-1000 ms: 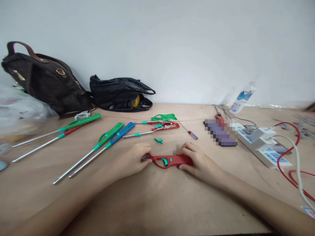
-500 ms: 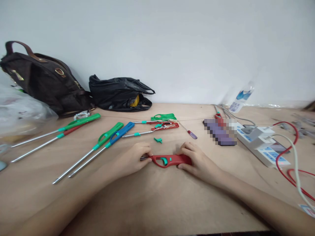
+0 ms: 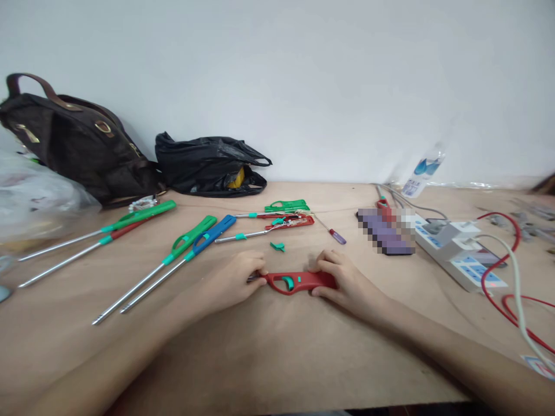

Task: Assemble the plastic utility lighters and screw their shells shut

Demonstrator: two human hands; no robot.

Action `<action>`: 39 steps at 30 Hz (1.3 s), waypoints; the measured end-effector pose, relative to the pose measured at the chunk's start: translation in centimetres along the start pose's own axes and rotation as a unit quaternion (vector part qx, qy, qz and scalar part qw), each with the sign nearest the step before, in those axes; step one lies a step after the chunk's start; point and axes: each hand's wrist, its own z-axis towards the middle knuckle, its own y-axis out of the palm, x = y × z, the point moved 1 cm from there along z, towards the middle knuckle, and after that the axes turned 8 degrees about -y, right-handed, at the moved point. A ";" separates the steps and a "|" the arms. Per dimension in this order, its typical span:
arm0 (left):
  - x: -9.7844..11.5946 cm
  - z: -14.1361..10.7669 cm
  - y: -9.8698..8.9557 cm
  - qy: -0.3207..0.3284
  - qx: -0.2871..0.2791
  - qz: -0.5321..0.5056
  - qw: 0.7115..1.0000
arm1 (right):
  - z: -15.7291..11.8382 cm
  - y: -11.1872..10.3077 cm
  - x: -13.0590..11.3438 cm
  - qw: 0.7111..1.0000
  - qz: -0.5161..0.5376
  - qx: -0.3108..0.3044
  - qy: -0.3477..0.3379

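A red utility lighter (image 3: 307, 281) with a teal trigger lies level just above or on the table, held from both ends. My left hand (image 3: 236, 280) is closed in a pinch at its front end, where only a bit of dark tube shows. Around the rear of the handle, my right hand (image 3: 342, 281) is closed, thumb on the near side. Behind them sit a loose teal trigger piece (image 3: 278, 247), opened lighters with bare inner parts (image 3: 292, 222), a green handle shell (image 3: 287, 205) and a small purple-handled screwdriver (image 3: 337, 236).
Left of my hands lie long-tubed lighters, including a blue one (image 3: 214, 234) and green ones (image 3: 195, 238). A dark backpack (image 3: 78, 144) and black plastic bag (image 3: 208, 164) stand behind. A phone (image 3: 384, 231), power strip (image 3: 459, 260), cables and tilted bottle (image 3: 424, 170) are at right.
Both hands keep the same hold on the red lighter. The whole view has shifted very slightly; nothing else has visibly moved.
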 end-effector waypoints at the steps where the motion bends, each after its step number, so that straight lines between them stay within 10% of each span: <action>1: 0.0 0.0 0.0 0.000 0.000 -0.001 1.000 | 0.0 0.0 0.0 1.000 0.002 0.000 0.001; 39: 0.7 -0.7 -1.1 0.008 -0.046 -0.118 0.992 | -0.9 1.2 -0.5 0.994 0.000 0.082 -0.071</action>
